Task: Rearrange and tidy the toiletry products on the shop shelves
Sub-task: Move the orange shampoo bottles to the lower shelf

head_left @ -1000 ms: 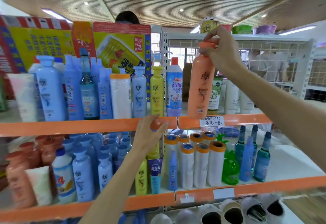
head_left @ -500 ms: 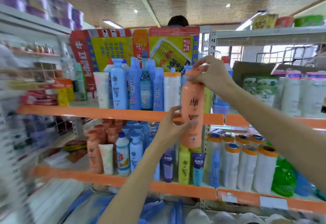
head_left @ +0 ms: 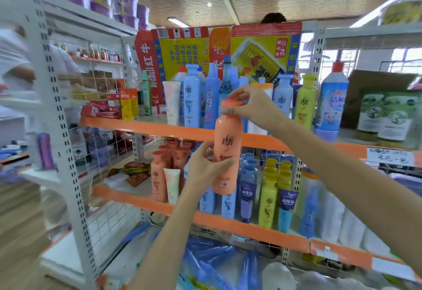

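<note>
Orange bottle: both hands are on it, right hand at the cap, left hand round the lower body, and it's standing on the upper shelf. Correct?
Not quite. In the head view the orange bottle is held in the air in front of the shelves, not standing on the upper shelf. The rest holds: right hand at the cap, left hand round the lower body.

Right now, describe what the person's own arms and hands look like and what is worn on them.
Both forearms are bare, with no sleeve reaching into view. The left hand and the right hand wear no gloves, and no watch, bracelet or ring shows. Nails are short and unpainted where visible. No markings show.
</note>
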